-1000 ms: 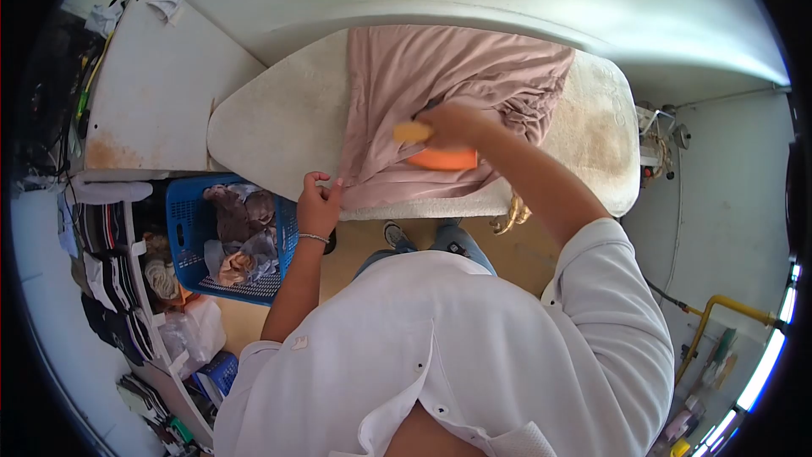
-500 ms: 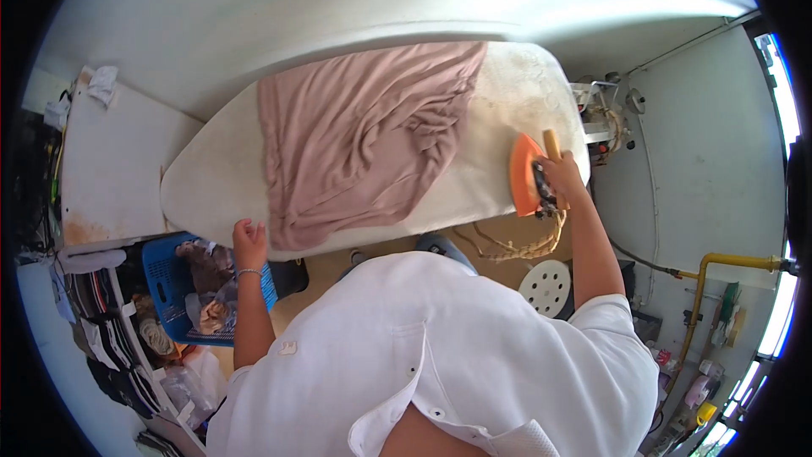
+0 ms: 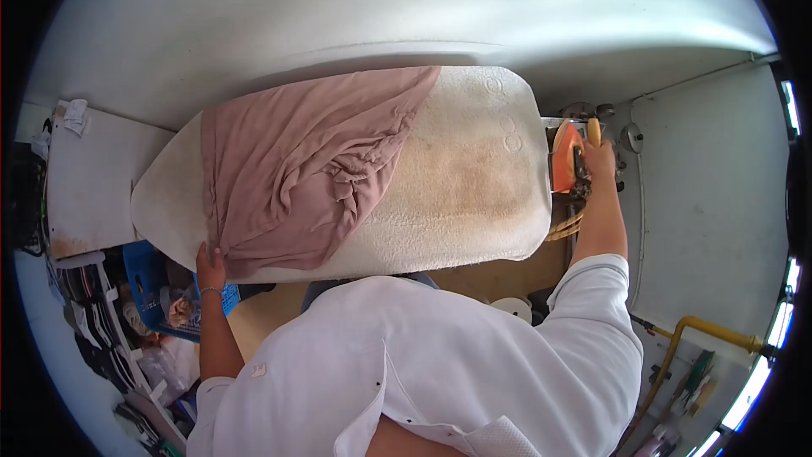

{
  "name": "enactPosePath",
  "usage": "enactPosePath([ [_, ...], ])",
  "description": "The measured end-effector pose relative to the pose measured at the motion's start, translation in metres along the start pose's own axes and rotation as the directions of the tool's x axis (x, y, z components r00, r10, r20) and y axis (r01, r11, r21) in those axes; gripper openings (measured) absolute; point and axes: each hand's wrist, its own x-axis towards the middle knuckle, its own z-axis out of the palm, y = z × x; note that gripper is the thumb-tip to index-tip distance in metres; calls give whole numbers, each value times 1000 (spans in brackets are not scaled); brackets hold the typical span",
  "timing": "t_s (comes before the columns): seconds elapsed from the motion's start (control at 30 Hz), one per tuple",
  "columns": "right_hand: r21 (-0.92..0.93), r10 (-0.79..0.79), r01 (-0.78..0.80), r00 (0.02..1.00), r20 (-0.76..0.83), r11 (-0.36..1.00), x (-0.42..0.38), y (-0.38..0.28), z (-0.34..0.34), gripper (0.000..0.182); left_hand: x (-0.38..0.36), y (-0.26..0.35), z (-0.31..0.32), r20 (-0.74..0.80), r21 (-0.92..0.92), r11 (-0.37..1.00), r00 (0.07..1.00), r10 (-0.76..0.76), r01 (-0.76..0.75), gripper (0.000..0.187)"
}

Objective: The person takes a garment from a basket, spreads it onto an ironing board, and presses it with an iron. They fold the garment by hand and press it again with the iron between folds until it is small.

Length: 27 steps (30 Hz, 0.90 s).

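Observation:
My right hand (image 3: 599, 157) is wrapped round the wooden handle of an iron (image 3: 565, 159) with an orange base. The iron is tipped on its side, just past the right end of the ironing board (image 3: 474, 178), over a metal rest (image 3: 552, 122). A dusty-pink garment (image 3: 292, 152) lies across the board's left half, bunched into wrinkles near its right side. My left hand (image 3: 211, 269) is at the garment's near left corner, thumb and fingers apart, fingertips right at the cloth's edge.
A white panel (image 3: 101, 178) adjoins the board's left tip. Below it are a blue basket (image 3: 145, 292) with cloth and bags, and a shelf of folded clothes (image 3: 89, 322). A white round stool (image 3: 512, 309) and a yellow pipe (image 3: 719, 328) are at the right. The wall runs behind the board.
My right hand has carried the iron right, off the board's surface to the metal rest. My left hand has come to the garment's corner. The whole view has shifted.

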Motion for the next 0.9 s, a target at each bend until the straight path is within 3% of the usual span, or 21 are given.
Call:
enactPosePath([
  [0.03,-108,-128,116,985,-115,987,12,2,7,54,1,1,0,0,10,1000,1000,-14,14,56],
  [0.23,-206,-93,72,991,-92,976,-8,-32,-1,48,17,-2,14,13,33,998,999,-50,49,52],
  [0.27,-296,-219,123,923,-316,947,-20,-38,-1,47,17,-3,15,-16,4,1000,1000,-18,18,48],
  [0.3,-387,-346,149,788,-510,910,-30,-47,3,47,17,-4,16,-47,-25,1000,999,13,-15,45],
  [0.37,-253,-544,505,588,-599,825,-55,-71,32,31,14,1,17,-106,-14,1000,994,-23,22,41],
  [0.4,-81,-565,587,719,-406,805,-93,-102,39,26,16,-1,17,-156,-14,999,987,-41,39,37],
  [0.43,297,-534,594,803,-262,747,-99,-96,97,22,22,-7,19,-163,-7,999,986,-44,44,37],
  [0.47,249,-500,480,866,17,841,-163,-139,95,18,29,-16,26,-170,-73,995,982,-78,67,34],
  [0.5,421,-592,481,784,185,769,-196,-153,123,18,35,-24,32,-173,-141,986,979,-111,87,31],
  [0.57,652,-567,112,616,547,750,-263,-189,155,27,40,-27,36,-242,-155,987,968,-69,32,31],
  [0.63,449,-410,54,517,752,892,-302,-232,154,32,41,-18,32,-183,-164,984,978,-103,73,33],
  [0.67,451,-410,53,519,750,891,-310,-244,156,32,40,-18,32,-226,-123,992,973,-46,18,35],
  [0.7,337,-400,224,626,669,914,-317,-254,158,32,40,-20,30,-227,-123,992,973,-43,15,35],
  [0.73,189,-409,370,716,566,910,-323,-261,159,33,42,-23,28,-164,-90,995,986,19,-34,35],
  [0.77,191,-410,369,719,561,909,-328,-261,161,33,44,-27,26,-99,-62,994,992,79,-85,35],
  [0.83,431,-523,370,790,321,823,-330,-253,173,29,41,-31,20,-86,-4,992,989,123,-124,33],
  [0.9,643,-429,134,842,328,754,-316,-230,195,31,28,-22,4,-89,-314,936,986,140,-161,29],
])
